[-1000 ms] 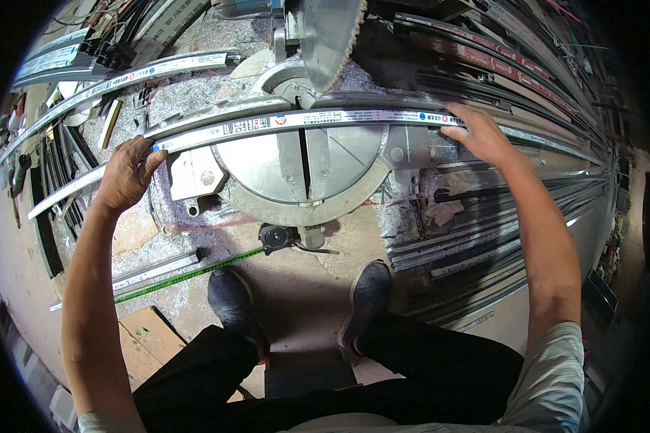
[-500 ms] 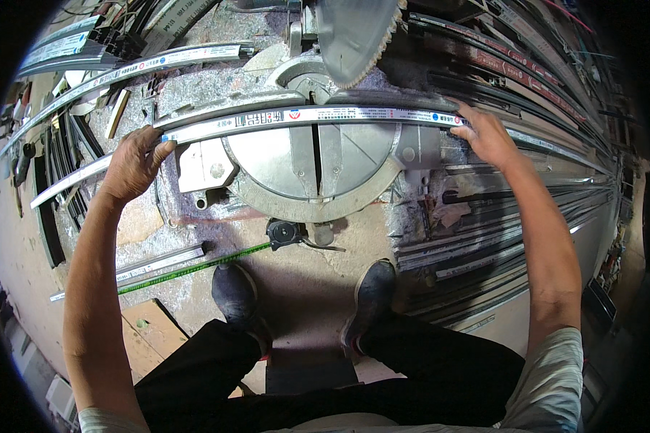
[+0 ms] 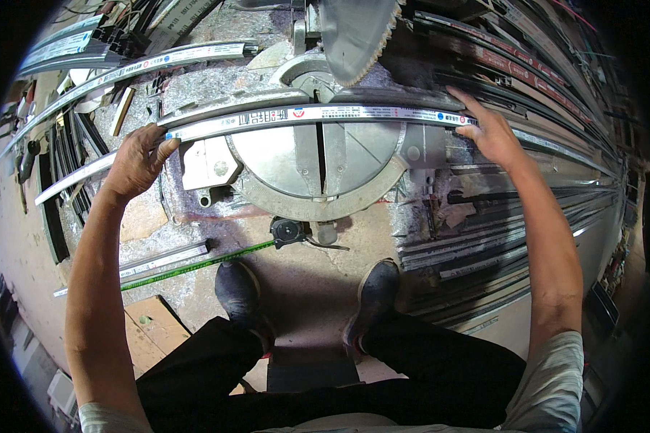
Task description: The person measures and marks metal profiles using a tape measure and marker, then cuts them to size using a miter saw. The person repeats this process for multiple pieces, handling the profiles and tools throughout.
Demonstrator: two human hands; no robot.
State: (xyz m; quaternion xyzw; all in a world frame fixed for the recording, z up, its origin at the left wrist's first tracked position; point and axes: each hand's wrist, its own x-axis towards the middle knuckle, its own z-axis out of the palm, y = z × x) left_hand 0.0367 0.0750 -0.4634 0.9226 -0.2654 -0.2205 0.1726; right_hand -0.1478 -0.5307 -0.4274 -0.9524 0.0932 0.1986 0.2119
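Note:
A long silver metal profile with a printed film strip [image 3: 368, 113] lies across the round table of a mitre saw [image 3: 274, 162], against its fence [image 3: 231, 105]. My left hand [image 3: 139, 160] is closed round the profile left of the saw table, thumb on the near side. Over the profile's right part is my right hand [image 3: 492, 137], its index finger stretched out toward the fence and its thumb apart at the near edge. Its other fingers are mostly hidden. The toothed saw blade [image 3: 357, 40] stands raised above the profile, behind the slot.
A black tape measure [image 3: 287, 231] lies below the saw, its green blade [image 3: 188, 270] drawn out leftward beside a short profile [image 3: 166, 258]. Stacked profiles [image 3: 477, 252] fill the right side. Another long profile [image 3: 144, 66] lies at the far left. My shoes [image 3: 238, 289] stand close in front.
My right hand's index finger has stretched farther out past the profile, its grip looser. The view has shifted slightly; the left hand and the profile otherwise keep their place.

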